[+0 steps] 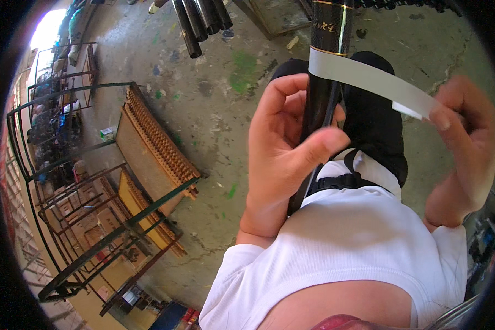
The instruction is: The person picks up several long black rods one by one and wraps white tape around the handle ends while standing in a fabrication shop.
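So the left hand (283,146) is clenched around a glossy black rod (327,66), fingers curled round the far side and the thumb pressing across the front, while the right hand (462,148) pinches the free end of a pale grey tape strip (368,80) between thumb and fingertips. The other end of the strip is already stuck on the rod just below a thin gold band, so the tape runs from the rod out to the right, sloping down a bit toward the pinching fingers. The rod sits right in front of the person's chest, over the white shirt (357,242) and dark trousers (377,126), with its long axis running near enough straight up the picture: lower end tucked down by the black strap (341,180) at the waist, upper end pointing away and out of view at the top. If I were doing this wrap I'd keep the strip taut and square to the rod (any slant and it spirals off line), and keep the left thumb steadying the tube so it can't roll. More dark tubes (201,22) lie on the stained concrete floor (214,110), and green metal racks (88,181) stand off to the left.
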The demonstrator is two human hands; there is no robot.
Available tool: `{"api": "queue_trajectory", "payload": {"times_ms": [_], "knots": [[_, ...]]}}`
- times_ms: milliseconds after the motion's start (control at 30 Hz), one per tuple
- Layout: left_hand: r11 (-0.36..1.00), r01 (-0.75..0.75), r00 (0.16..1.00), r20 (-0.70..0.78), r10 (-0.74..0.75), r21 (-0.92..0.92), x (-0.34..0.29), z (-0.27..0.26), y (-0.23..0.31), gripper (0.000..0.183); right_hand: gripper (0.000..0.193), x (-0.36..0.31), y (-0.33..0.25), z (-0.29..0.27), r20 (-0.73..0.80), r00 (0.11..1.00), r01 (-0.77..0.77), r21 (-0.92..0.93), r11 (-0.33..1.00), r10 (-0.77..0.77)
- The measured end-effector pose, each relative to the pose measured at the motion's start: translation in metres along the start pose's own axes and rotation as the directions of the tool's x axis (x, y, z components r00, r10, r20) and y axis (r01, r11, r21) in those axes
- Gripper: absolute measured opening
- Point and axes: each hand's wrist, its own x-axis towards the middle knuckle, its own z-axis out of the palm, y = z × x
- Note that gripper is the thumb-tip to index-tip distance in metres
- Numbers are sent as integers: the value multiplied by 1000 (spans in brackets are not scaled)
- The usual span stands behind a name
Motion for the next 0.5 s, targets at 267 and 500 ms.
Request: {"api": "queue_trajectory", "payload": {"times_ms": [267,500], "knots": [[999,53,998,-33,-53,-12,-4,-3,0,52,27,4,-4,1,76,993,-87,11,996,86],[1000,29,997,-66,-29,0,-7,3,4,60,28,18,5,2,137,990,-36,-15,999,38]]}}
